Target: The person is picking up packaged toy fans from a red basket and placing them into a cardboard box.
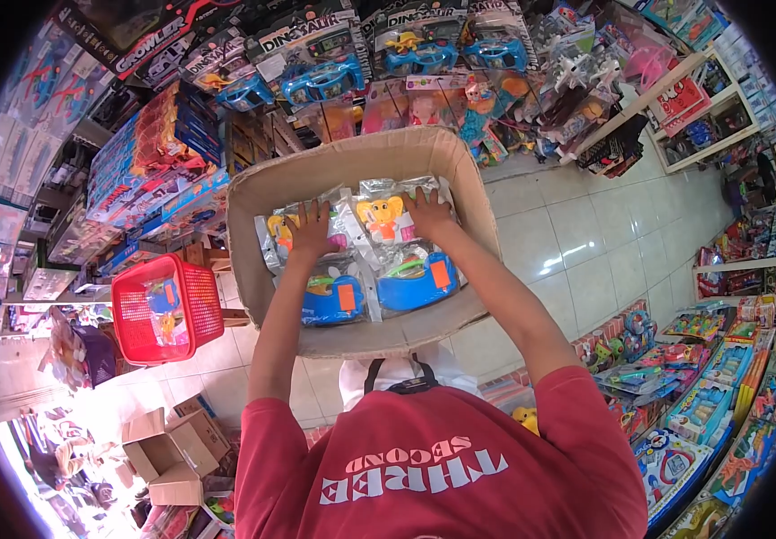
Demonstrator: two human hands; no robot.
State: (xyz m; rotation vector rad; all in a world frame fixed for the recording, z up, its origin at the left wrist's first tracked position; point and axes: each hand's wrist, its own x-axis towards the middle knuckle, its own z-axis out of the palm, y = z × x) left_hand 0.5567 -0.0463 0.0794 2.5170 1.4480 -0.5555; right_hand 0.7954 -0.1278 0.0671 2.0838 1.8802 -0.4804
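Observation:
A large open cardboard box (361, 340) stands before me with bagged plastic toys laid in it. My left hand (310, 229) rests with fingers spread on a clear bag at the upper left, partly covering a yellow toy. My right hand (428, 214) lies spread on the upper right bag, beside a yellow elephant toy (383, 219) with an orange body. Nearer to me are two more bags, each with a blue plastic toy: one at the right (408, 286), one at the left (324, 306). Both blue toys bear an orange patch. Neither hand grips anything that I can see.
A red plastic basket (209, 306) with bagged toys stands left of the box. Packaged dinosaur toys (324, 74) hang beyond it. An open, smaller cardboard box (176, 458) sits at the lower left. Shelves of packaged toys (694, 404) line the right side, along the tiled floor (563, 242).

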